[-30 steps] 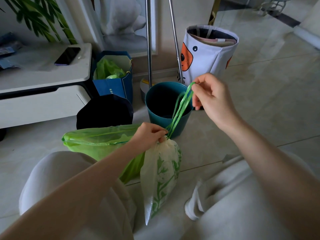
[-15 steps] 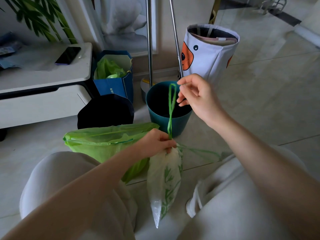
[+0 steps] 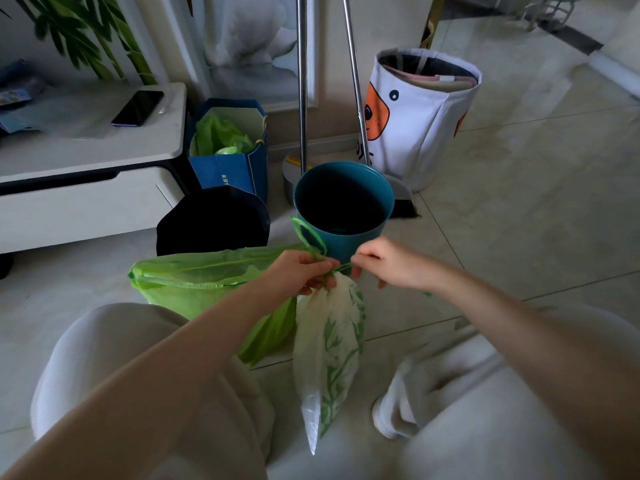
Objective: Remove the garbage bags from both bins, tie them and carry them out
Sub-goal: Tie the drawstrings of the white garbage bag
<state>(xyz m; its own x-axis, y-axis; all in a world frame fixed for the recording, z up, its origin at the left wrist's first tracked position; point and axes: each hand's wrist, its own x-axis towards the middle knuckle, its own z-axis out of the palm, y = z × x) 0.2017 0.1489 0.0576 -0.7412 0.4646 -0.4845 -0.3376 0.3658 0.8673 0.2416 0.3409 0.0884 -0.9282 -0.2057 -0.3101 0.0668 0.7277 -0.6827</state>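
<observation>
With the teal bin (image 3: 343, 199) just beyond already emptied, the left hand (image 3: 298, 271) grips the neck of a white leaf-print garbage bag (image 3: 329, 344) while the right hand (image 3: 388, 263) pinches its green drawstring (image 3: 306, 235) mid-knot; the green bag (image 3: 194, 284) alongside looks untied, neither carried out.

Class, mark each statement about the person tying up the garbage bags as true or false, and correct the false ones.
1. The left hand grips the neck of the white bag. True.
2. The teal bin holds a bag. False: no bag lines it.
3. The right hand pinches the green drawstring. True.
4. The phone lies on the floor. False: it lies on the white cabinet.
5. The green bag hangs from the right hand. False: neither hand holds it.
</observation>
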